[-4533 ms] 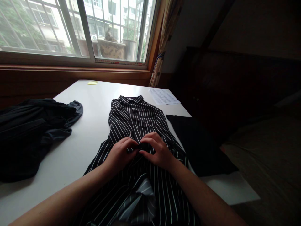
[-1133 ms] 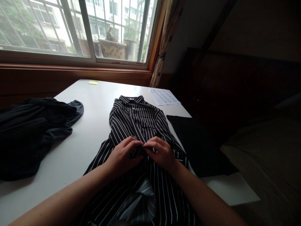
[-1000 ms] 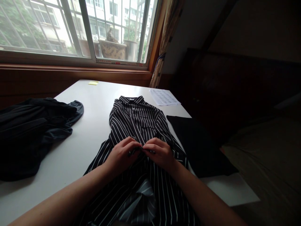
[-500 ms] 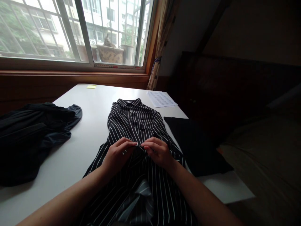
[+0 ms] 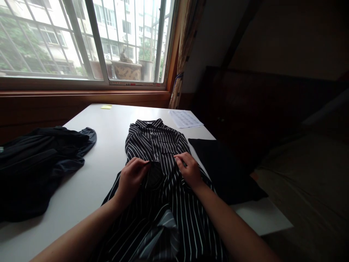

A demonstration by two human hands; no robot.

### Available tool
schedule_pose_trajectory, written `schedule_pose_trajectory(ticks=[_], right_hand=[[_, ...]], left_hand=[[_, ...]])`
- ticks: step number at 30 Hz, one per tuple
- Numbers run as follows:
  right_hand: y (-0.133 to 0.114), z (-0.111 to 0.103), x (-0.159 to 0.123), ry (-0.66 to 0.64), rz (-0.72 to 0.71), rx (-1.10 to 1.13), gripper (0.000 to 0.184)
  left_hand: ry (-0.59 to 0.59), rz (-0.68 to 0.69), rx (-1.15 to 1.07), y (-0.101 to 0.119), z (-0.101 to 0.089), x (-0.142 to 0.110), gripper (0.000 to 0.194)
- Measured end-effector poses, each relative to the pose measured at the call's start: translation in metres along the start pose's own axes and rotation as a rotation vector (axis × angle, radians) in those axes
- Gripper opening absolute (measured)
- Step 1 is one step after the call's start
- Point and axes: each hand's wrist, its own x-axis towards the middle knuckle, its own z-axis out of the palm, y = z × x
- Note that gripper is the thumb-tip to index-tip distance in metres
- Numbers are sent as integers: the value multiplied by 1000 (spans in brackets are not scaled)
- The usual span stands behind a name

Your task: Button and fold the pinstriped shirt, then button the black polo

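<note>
A black shirt with white stripes (image 5: 167,142) lies on the table, its collar towards the window and its lower part towards me. My left hand (image 5: 132,176) pinches an edge of its front between thumb and fingers. Below that edge a dark fold of cloth hangs open. To the right, my right hand (image 5: 190,168) is closed in a pinch at the shirt's front, fingertips on the striped cloth. Just what lies between those fingertips is too small to see clearly. The hem near me is turned up, showing a paler inner side.
The white table (image 5: 109,142) stands below a barred window (image 5: 128,43). Dark clothing (image 5: 43,163) lies heaped at the left. Folded black cloth (image 5: 220,169) rests along the right edge, with printed papers (image 5: 185,119) behind it. A yellow sticky note (image 5: 106,107) lies at the far edge.
My hands have moved apart from the middle of the shirt: the left one slightly left, the right one right and a little farther up. The view has tilted slightly upward.
</note>
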Motion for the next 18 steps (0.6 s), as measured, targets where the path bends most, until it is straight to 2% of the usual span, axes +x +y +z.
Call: schedule_pose_trajectory(ticks=[5,10,13,18], right_hand=[[16,1,1,43,46,-63,18],[40,3,2,152,146,-161,19],[53,7,2,174,210,-232,24],[65,14,0,152,251,-262,31]], left_hand=[[27,-113,-72,-5,-1,2,15],[68,-292,-248,-11,-3,4,26],[167,-344,-377,-12,-6,5,30],[381,-332,-517,-11,-17,14,31]])
